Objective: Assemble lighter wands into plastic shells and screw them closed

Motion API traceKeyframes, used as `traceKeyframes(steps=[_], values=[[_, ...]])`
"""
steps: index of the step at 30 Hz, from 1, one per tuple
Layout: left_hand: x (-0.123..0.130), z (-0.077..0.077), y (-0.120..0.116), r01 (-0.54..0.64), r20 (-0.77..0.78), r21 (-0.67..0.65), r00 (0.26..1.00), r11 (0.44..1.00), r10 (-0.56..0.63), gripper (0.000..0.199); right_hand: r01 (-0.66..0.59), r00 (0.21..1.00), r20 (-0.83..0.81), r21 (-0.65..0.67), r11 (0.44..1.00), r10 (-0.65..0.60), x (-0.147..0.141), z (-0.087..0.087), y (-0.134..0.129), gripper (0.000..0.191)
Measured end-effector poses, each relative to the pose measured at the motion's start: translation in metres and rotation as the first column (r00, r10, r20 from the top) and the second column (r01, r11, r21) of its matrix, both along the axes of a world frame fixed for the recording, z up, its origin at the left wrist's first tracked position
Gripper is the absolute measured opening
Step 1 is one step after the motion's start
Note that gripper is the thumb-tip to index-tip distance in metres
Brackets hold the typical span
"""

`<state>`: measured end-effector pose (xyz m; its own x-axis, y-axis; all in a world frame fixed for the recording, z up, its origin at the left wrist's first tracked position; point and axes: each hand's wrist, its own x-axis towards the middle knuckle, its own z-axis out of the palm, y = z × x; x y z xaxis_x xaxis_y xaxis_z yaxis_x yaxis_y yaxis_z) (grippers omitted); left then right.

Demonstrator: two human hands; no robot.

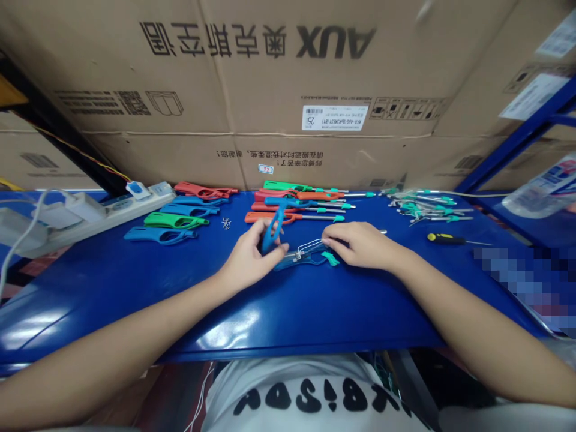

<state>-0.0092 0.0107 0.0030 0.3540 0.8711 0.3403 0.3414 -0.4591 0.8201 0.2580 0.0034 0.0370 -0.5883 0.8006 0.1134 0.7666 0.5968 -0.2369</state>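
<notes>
My left hand [252,255] is closed around a blue lighter handle shell [272,233], tilted up off the table. Just below its fingertips lies an open translucent blue lighter body [307,261], with metal parts showing inside. Thin white wires [309,245] loop up from this body. The fingertips of my right hand [360,243] are pinched together on the wires' right end. A teal-green piece [330,258] sits at the body's right, below my right hand. A metal tube end shows behind that hand, mostly hidden.
Behind my hands lie assembled long-nosed lighters [274,217]; at left, coloured handle shells [173,221] and small screws [226,223]. Metal nozzles with teal parts [432,206] and a yellow-black screwdriver [445,239] are at right. A power strip [121,207], plastic bottle [542,186] and large carton [252,90] border the blue table [252,318].
</notes>
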Motion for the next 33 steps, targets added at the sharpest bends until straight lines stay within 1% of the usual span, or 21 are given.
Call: traceKeyframes(steps=[2,4,7,10,15,18,21,22,23,24,25,26,27,28,29,30,31,33], values=[[-0.001,-0.002,0.002,0.027,-0.161,0.020,0.987,0.999,-0.023,0.032,-0.012,0.999,-0.031,-0.008,1.000,0.011,-0.002,0.001,-0.001,0.026],[0.000,-0.004,0.005,0.088,-0.237,0.035,0.968,0.996,-0.077,0.032,-0.028,0.997,-0.075,-0.004,1.000,0.027,-0.005,0.001,-0.002,0.025],[0.000,-0.006,0.008,0.149,-0.253,0.011,0.957,0.989,-0.142,0.027,-0.027,0.991,-0.133,0.015,1.000,0.029,-0.006,0.001,-0.003,0.026],[0.000,-0.003,0.010,0.165,-0.248,0.007,0.956,0.986,-0.158,0.024,-0.006,0.984,-0.179,0.033,0.999,0.012,-0.002,0.001,-0.001,0.025],[-0.004,0.013,0.011,0.155,-0.305,0.015,0.942,0.988,-0.143,0.025,0.045,0.963,-0.266,0.037,0.998,-0.034,0.007,0.004,0.004,0.024],[-0.011,0.024,0.014,0.161,-0.354,0.092,0.928,0.983,-0.119,0.024,0.051,0.950,-0.307,0.001,0.999,-0.048,0.014,0.008,0.008,0.025],[-0.025,0.033,0.022,0.118,-0.414,0.200,0.910,0.973,-0.025,0.017,0.138,0.909,-0.396,-0.005,0.990,-0.129,0.027,0.014,0.013,0.030],[-0.029,0.035,0.025,0.078,-0.416,0.213,0.909,0.974,0.018,0.016,0.184,0.882,-0.441,-0.009,0.983,-0.170,0.032,0.017,0.015,0.032],[-0.031,0.037,0.027,0.022,-0.398,0.194,0.916,0.981,0.058,0.017,0.225,0.849,-0.487,-0.017,0.974,-0.204,0.035,0.020,0.016,0.033],[-0.031,0.037,0.028,-0.036,-0.357,0.137,0.930,0.990,0.084,0.020,0.248,0.820,-0.526,-0.032,0.968,-0.227,0.036,0.022,0.016,0.035],[-0.029,0.038,0.026,-0.082,-0.295,0.043,0.951,0.996,0.091,0.023,0.248,0.797,-0.557,-0.048,0.968,-0.232,0.035,0.024,0.015,0.035],[-0.025,0.037,0.023,-0.092,-0.210,-0.082,0.975,0.992,0.073,0.027,0.229,0.783,-0.581,-0.060,0.972,-0.220,0.031,0.024,0.013,0.035],[-0.019,0.036,0.018,-0.059,-0.102,-0.220,0.994,0.974,0.037,0.032,0.196,0.780,-0.594,-0.066,0.978,-0.197,0.024,0.024,0.010,0.035],[-0.011,0.034,0.011,-0.007,0.011,-0.331,1.000,0.944,0.012,0.037,0.158,0.785,-0.596,-0.070,0.985,-0.168,0.015,0.022,0.005,0.035],[-0.003,0.032,0.004,0.052,0.091,-0.441,0.996,0.896,-0.013,0.043,0.127,0.800,-0.582,-0.074,0.989,-0.146,0.004,0.020,0.000,0.035],[0.005,0.030,-0.004,0.099,0.169,-0.527,0.985,0.844,-0.010,0.046,0.115,0.826,-0.546,-0.086,0.990,-0.143,-0.007,0.017,-0.006,0.035],[0.012,0.028,-0.011,0.144,0.239,-0.587,0.971,0.797,0.000,0.047,0.111,0.856,-0.496,-0.097,0.989,-0.145,-0.018,0.015,-0.012,0.034],[0.021,0.024,-0.022,0.214,0.348,-0.655,0.937,0.725,0.038,0.046,0.142,0.901,-0.397,-0.109,0.984,-0.174,-0.036,0.010,-0.023,0.038]])
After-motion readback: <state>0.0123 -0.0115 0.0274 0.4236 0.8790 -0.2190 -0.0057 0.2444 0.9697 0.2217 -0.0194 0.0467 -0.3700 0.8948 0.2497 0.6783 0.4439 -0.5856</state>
